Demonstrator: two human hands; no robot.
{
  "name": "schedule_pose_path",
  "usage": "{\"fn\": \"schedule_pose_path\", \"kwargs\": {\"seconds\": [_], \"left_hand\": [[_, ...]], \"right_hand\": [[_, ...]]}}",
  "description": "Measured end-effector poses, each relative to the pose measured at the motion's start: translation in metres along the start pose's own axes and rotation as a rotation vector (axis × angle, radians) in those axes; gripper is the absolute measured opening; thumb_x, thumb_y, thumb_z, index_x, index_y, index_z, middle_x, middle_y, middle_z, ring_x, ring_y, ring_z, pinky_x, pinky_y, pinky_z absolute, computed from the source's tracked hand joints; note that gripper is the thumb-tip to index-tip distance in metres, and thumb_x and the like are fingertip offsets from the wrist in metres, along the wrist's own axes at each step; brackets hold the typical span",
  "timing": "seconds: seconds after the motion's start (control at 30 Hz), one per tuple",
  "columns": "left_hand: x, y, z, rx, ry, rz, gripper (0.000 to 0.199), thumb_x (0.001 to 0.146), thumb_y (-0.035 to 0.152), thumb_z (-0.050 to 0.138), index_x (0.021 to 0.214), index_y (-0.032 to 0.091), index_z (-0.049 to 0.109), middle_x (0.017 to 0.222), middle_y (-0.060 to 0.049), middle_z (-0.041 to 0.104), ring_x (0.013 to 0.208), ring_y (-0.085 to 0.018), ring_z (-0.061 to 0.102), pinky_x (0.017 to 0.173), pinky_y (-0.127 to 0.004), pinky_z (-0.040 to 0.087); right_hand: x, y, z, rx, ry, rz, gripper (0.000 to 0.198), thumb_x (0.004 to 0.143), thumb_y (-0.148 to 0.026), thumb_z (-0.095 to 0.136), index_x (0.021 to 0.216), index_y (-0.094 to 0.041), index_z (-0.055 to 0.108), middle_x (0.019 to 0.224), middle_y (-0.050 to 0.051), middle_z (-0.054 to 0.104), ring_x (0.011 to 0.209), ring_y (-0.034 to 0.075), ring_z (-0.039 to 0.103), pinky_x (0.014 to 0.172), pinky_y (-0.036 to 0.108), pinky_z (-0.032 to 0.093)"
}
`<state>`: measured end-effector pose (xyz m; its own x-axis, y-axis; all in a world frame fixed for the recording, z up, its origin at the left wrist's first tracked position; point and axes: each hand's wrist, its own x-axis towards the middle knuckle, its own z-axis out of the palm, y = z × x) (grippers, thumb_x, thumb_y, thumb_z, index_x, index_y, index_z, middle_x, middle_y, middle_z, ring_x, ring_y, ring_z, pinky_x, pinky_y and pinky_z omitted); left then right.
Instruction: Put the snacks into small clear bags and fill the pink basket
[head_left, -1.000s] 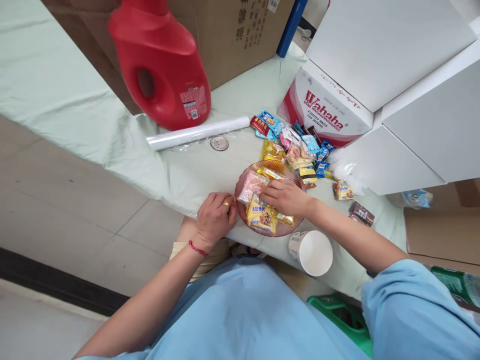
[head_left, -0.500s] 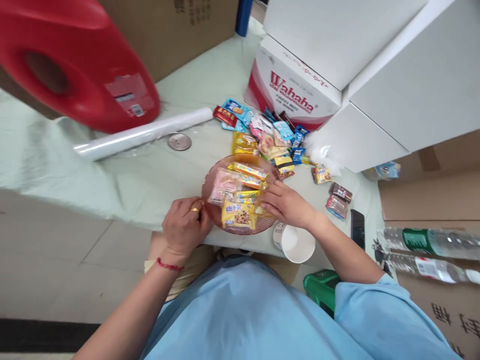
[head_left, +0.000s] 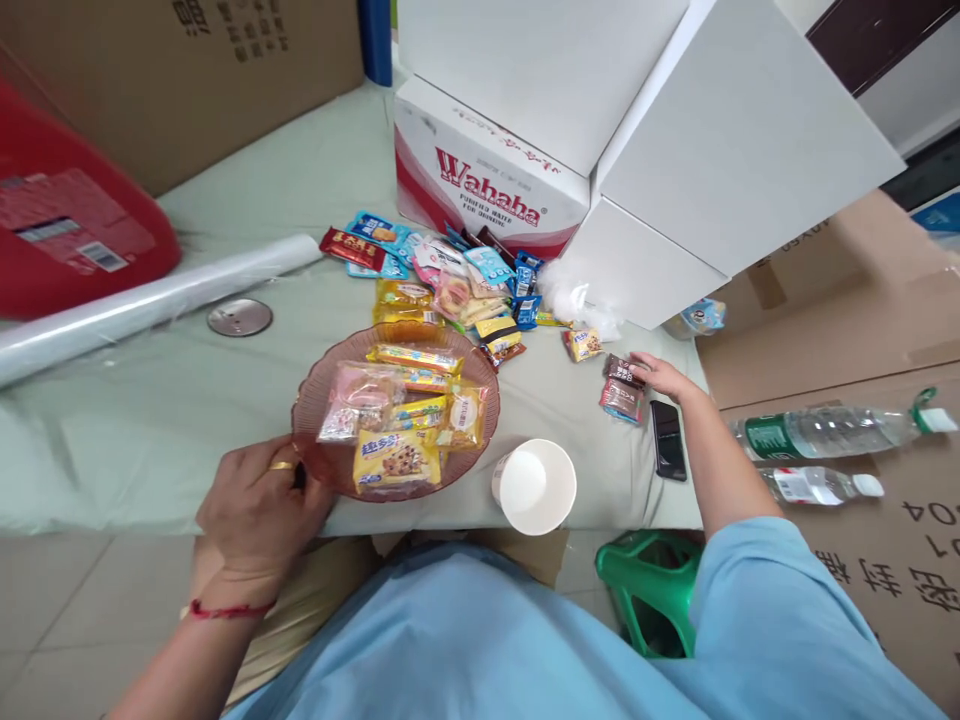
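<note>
My left hand [head_left: 259, 500] is closed on the near left rim of a pinkish, see-through fluted plate [head_left: 311, 405]. On the plate lie wrapped snacks: a yellow cookie packet [head_left: 397, 460], a pink packet [head_left: 364, 395], a round yellow-wrapped snack [head_left: 466, 418] and several slim yellow packets [head_left: 416, 358]. Over to the right, the fingers of my right hand [head_left: 664, 378] close on the edge of a dark brown snack packet [head_left: 621, 370]; the thumb is partly hidden. A reddish-brown packet [head_left: 621, 398] lies against it on the nearer side.
A white paper cup [head_left: 534, 488] stands at the table's front edge, beside a phone [head_left: 668, 440] farther right. Behind the plate is a heap of snacks [head_left: 450, 285], before a Wahaha carton [head_left: 487, 180]. A plastic-film roll [head_left: 165, 300], metal disc [head_left: 240, 317] and red jug [head_left: 75, 200] are left.
My right hand has left the plate and reached right to the dark brown packet. A round yellow-wrapped snack now shows where it was. The view has swung right; my left hand still grips the plate.
</note>
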<state>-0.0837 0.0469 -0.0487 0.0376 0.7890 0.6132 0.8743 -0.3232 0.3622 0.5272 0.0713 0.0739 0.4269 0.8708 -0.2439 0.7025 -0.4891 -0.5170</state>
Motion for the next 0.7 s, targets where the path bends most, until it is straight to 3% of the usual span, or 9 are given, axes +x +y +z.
{"fn": "schedule_pose_path", "kwargs": {"seconds": [0.1,0.23,0.33,0.43,0.57,0.7], "left_hand": [[0.003,0.003,-0.001,0.001,-0.003,0.006,0.008,0.088,0.029,0.061,0.082,0.027,0.058,0.078,-0.002,0.068,0.081,-0.026,0.060,0.062,-0.035,0.043],[0.006,0.005,-0.003,0.002,0.012,0.023,0.014,0.087,0.028,0.060,0.076,0.027,0.052,0.071,-0.002,0.062,0.078,-0.025,0.058,0.059,-0.033,0.038],[0.006,0.004,-0.002,0.001,0.022,0.021,0.017,0.087,0.030,0.062,0.074,0.027,0.051,0.072,-0.002,0.062,0.077,-0.025,0.058,0.057,-0.033,0.038],[0.003,0.001,0.000,-0.003,-0.012,-0.008,0.010,0.087,0.031,0.061,0.079,0.028,0.056,0.076,-0.002,0.065,0.080,-0.026,0.060,0.061,-0.035,0.043],[-0.002,-0.002,0.002,-0.038,-0.023,-0.029,0.003,0.087,0.030,0.064,0.089,0.028,0.064,0.085,-0.002,0.070,0.085,-0.027,0.064,0.073,-0.041,0.052],[0.001,0.001,-0.010,-0.165,0.015,-0.184,0.012,0.096,0.028,0.059,0.098,0.022,0.069,0.095,-0.006,0.073,0.091,-0.025,0.068,0.083,-0.042,0.057]], "right_hand": [[0.004,0.006,-0.002,0.056,-0.158,0.000,0.041,0.081,-0.038,0.078,0.116,-0.017,0.079,0.121,0.013,0.080,0.107,0.027,0.071,0.101,0.040,0.054],[0.003,0.016,0.000,0.156,-0.302,0.023,0.054,0.078,-0.046,0.082,0.121,-0.014,0.077,0.114,0.013,0.081,0.097,0.024,0.070,0.092,0.036,0.054],[-0.005,0.021,0.005,0.226,-0.329,0.039,0.062,0.072,-0.056,0.085,0.115,-0.012,0.076,0.102,0.011,0.080,0.089,0.022,0.067,0.085,0.035,0.054],[-0.019,0.020,0.011,0.180,-0.224,-0.022,0.058,0.069,-0.058,0.086,0.107,-0.015,0.075,0.097,0.008,0.078,0.089,0.023,0.067,0.085,0.034,0.053],[-0.037,0.010,0.009,0.005,-0.087,-0.139,0.048,0.074,-0.055,0.079,0.106,-0.020,0.075,0.098,0.008,0.077,0.093,0.026,0.067,0.089,0.038,0.053],[-0.044,-0.009,0.002,-0.016,0.251,-0.174,0.045,0.076,-0.055,0.076,0.106,-0.021,0.076,0.103,0.012,0.077,0.097,0.031,0.067,0.092,0.045,0.054]]}}
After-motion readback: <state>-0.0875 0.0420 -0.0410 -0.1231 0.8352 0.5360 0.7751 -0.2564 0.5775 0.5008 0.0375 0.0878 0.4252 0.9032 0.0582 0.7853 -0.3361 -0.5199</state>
